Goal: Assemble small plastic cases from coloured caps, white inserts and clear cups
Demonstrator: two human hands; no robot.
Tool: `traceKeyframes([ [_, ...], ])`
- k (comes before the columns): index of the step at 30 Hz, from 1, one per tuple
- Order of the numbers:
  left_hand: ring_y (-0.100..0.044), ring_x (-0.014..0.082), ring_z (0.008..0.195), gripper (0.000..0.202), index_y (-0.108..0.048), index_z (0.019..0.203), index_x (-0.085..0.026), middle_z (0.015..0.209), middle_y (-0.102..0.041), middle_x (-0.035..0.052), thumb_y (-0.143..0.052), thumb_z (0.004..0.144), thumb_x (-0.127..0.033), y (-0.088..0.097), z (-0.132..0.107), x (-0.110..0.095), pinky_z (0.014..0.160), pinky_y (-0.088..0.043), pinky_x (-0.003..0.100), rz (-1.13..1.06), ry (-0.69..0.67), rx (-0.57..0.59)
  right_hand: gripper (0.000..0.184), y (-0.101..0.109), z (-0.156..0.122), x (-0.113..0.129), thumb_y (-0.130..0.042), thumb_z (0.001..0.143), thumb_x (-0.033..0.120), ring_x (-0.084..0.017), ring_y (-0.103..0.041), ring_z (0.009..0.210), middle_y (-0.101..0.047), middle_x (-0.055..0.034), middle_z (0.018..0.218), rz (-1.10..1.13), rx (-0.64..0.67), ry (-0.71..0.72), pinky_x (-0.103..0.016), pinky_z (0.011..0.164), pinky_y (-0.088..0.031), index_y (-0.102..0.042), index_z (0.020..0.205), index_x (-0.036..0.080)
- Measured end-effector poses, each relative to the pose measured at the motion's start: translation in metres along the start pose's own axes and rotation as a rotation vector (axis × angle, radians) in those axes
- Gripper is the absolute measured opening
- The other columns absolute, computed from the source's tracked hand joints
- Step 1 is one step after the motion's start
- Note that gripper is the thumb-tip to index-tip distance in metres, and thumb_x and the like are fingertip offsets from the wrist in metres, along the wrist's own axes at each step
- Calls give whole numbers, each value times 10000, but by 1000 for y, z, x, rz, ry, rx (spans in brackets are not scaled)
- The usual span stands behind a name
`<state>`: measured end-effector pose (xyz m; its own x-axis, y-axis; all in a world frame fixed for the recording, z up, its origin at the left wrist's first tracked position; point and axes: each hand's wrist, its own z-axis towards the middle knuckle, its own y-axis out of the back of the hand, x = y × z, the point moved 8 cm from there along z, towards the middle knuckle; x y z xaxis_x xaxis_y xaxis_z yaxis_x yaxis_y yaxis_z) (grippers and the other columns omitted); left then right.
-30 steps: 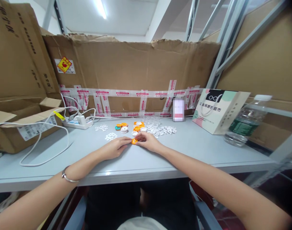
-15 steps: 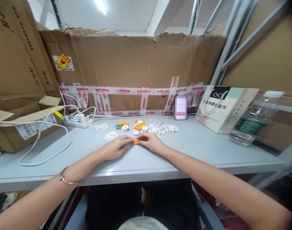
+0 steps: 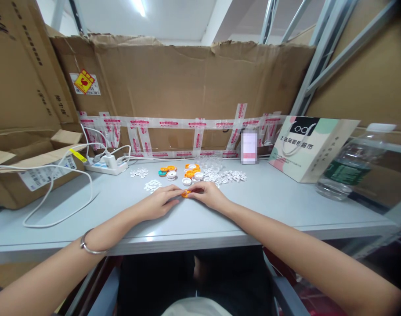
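My left hand (image 3: 160, 202) and my right hand (image 3: 207, 194) meet at the middle of the grey table (image 3: 253, 210). Both pinch a small orange ring-shaped part (image 3: 186, 193) between their fingertips, just above the table top. Behind the hands lie several orange, white and teal round parts (image 3: 183, 172). A heap of small white pieces (image 3: 225, 176) spreads to the right of them, and two smaller white clusters (image 3: 152, 185) lie to the left. A silver bangle (image 3: 87, 245) circles my left wrist.
A white power strip (image 3: 104, 166) with cables sits at the back left beside an open cardboard box (image 3: 29, 171). A taped cardboard wall (image 3: 187, 101) backs the table. A paper bag (image 3: 310, 147) and a plastic water bottle (image 3: 350, 169) stand at the right.
The view has shifted slightly; both hands stay pinched on the orange part at the same spot, with only small finger movements.
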<state>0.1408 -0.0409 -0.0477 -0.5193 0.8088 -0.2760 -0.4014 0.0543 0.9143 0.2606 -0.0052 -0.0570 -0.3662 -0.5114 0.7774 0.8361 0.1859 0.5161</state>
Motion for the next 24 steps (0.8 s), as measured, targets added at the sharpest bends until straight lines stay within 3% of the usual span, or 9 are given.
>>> traceKeyframes([
  [11,-514,192,1038,354,-489,1235,-228,1165,-540,74,-400,893,-208,0,0,0,914,-403,317,-9,-10,-8,178,0,-1,6,-662,718,277,-181,-655,742,-719,-57,808,-93,-9,50,-295,710,-509,-712,842,159],
  [24,-502,190,1062,342,-491,1226,-231,1171,-535,70,-357,913,-213,-2,-1,-2,911,-379,317,102,0,27,139,-6,-4,21,-596,792,216,-174,-629,822,-698,-74,873,-334,31,253,-292,773,-482,-716,847,172],
])
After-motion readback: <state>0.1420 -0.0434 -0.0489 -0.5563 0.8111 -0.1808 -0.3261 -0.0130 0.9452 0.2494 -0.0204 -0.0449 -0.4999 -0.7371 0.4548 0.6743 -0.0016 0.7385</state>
